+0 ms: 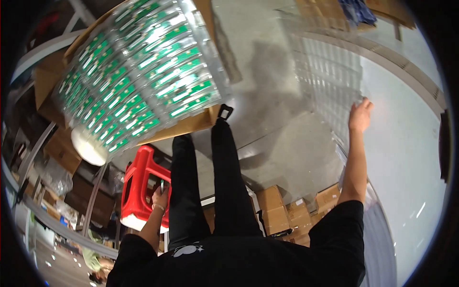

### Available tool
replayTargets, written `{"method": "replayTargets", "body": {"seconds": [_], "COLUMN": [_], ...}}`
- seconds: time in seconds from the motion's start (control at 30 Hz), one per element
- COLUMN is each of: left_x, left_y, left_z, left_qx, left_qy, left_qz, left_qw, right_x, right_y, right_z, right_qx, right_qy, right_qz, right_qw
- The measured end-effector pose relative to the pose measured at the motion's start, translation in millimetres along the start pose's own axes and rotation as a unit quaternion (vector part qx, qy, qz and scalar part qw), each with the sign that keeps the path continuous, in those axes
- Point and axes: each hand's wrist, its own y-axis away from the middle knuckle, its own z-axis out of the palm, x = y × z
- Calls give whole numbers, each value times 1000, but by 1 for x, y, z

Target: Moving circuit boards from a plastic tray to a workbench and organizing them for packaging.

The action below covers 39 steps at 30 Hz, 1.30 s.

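To the right of the carton [174, 133], bare concrete floor [282, 143] runs open as far as the curved edge of the white table [406, 143]. Over that gap, well right of the carton, hangs a clear plastic tray [330, 76]; the right hand [361, 115] has its fingers bent onto the tray's near corner, gripping it. Motion blur smears the tray's far edge. Below the carton, the left hand [160, 197] is curled closed in front of a red stool [143, 179], around a slim object [162, 185], perhaps a pen or tool, too small to make out. Green circuit boards [138, 71] in clear packing cover most of the carton, whose top is cut off by the rim. The wearer's black-trousered legs [224, 177] reach up to the carton's near edge, blocking the way from the stool to the floor. Smaller boxes [272, 205] sit lower right of the carton, metal shelving [93, 201] lower left.
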Motion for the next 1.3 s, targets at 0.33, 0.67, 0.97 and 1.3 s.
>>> {"method": "replayTargets", "body": {"seconds": [0.33,0.67,0.97,1.3], "left_x": [150,318,343,343], "left_y": [-52,-143,-141,-148], "left_z": [-19,-80,-76,-84], "left_qx": [65,228,184,170], "left_qy": [93,53,-123,-196], "left_qz": [208,505,456,504], "left_qw": [972,831,862,824], "right_x": [-210,-394,-398,-399], "right_y": [128,215,200,199], "right_z": [-20,-39,-35,-32], "right_qx": [-47,16,69,30], "right_qy": [-304,-215,-238,-223], "right_qz": [-469,-557,-614,-639], "right_qw": [828,802,749,736]}}
